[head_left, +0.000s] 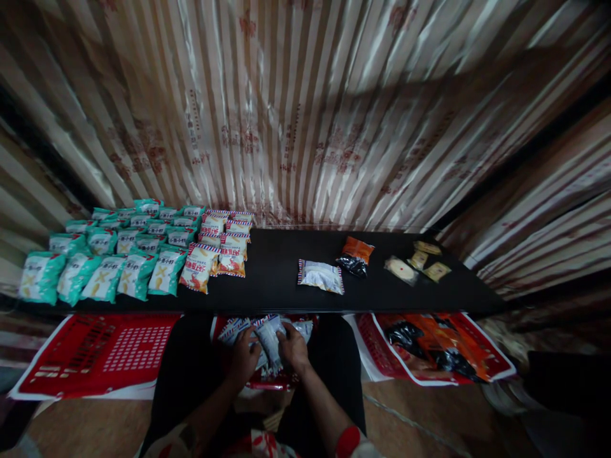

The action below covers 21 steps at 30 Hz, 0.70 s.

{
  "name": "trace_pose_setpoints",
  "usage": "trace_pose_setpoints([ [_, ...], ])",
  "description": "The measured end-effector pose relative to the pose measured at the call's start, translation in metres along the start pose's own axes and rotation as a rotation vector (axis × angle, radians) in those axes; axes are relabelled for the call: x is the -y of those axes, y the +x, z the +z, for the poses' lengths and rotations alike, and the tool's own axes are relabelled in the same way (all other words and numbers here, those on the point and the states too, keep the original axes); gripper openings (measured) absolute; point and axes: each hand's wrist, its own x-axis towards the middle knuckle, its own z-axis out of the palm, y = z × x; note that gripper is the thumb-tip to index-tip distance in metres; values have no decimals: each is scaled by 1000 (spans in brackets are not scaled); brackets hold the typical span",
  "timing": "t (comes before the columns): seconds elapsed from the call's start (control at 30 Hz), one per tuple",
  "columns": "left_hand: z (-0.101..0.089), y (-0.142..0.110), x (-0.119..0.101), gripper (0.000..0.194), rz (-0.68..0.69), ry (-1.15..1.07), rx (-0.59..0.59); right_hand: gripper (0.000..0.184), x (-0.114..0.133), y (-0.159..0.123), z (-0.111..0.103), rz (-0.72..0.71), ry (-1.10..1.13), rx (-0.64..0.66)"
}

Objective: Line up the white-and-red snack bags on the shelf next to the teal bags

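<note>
Both hands are low, below the front edge of the black table [277,283], inside a red basket [267,381] between my knees. My left hand [242,357] and my right hand [293,348] have their fingers curled on white snack packets [270,337] with red and blue striped edges. One like packet [321,276] lies flat on the table's middle. Rows of teal packets [105,254] and red-white packets [222,245] cover the table's left part.
An orange and a black packet [356,256] lie right of centre, with small yellow wrapped snacks [420,264] further right. A red basket [100,353] sits on the floor at left, another with orange and black packets [429,346] at right. A striped curtain hangs behind.
</note>
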Motion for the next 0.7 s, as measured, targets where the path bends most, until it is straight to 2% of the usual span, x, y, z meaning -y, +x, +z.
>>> trace_pose_setpoints([
  [0.1, -3, 4, -1, 40, -88, -87, -47, 36, 2, 2, -8, -30, 27, 50],
  [0.33, -4, 6, -8, 47, -240, -223, -16, 30, 5, 3, -25, -122, 111, 214],
  [0.7, -26, -15, -35, 42, -355, -367, 207, 29, 25, -8, -42, -280, 236, 446],
])
